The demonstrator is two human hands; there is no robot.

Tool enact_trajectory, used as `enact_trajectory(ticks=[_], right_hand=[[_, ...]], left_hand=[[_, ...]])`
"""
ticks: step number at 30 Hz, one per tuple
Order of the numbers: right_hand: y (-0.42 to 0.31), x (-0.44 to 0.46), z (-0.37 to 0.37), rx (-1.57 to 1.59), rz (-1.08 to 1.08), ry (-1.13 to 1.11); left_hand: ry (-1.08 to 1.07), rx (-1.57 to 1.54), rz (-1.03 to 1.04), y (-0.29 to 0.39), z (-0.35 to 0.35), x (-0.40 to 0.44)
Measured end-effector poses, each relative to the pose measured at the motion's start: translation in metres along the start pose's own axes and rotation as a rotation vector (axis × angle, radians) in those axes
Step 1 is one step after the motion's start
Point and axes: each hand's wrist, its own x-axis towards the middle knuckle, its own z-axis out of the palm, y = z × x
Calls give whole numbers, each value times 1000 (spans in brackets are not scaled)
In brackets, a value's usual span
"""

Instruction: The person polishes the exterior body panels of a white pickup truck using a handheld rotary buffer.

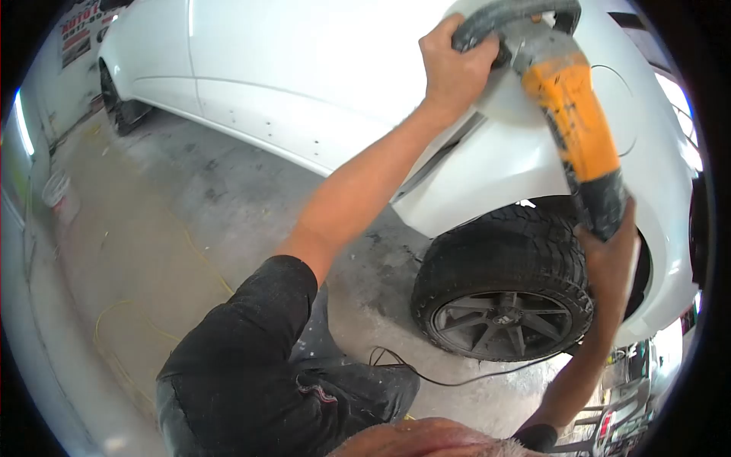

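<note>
An orange and black car polisher point(572, 114) is held up against the white car point(297, 53), over the panel above the front wheel. My left hand point(459, 67) is closed around its black front loop handle point(506, 19). At the lower end of the machine, my right hand point(613, 247) wraps its black rear grip point(601, 202). The pad side faces the paint, mostly hidden behind the polisher's head. Below it stands the wheel point(506, 316) with a dark spoked rim and chunky tyre.
A black cord point(464, 381) runs over the concrete floor near the wheel. A yellow cord point(199, 255) lies farther left. A whitish bucket point(61, 194) stands by the left wall. Chair-like items point(628, 404) are at the lower right.
</note>
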Motion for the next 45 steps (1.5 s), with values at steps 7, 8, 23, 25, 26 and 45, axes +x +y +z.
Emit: enact_trajectory(ticks=[7, 8, 23, 25, 26, 45], right_hand=[[-1, -53, 116, 182, 111, -203], [1, -60, 129, 166, 109, -240], [45, -123, 164, 258, 199, -257], [43, -115, 157, 292, 202, -166], [39, -110, 152, 248, 259, -135], [80, -161, 164, 307, 298, 97]], left_hand=[[52, 254, -96, -27, -120, -58], [29, 219, -83, -18, -126, -64], [-157, 412, -108, -15, -141, -108], [-172, 259, -113, -30, -122, -96], [-174, 241, -66, -34, -116, -88], [-428, 229, 350, -25, -54, -101]])
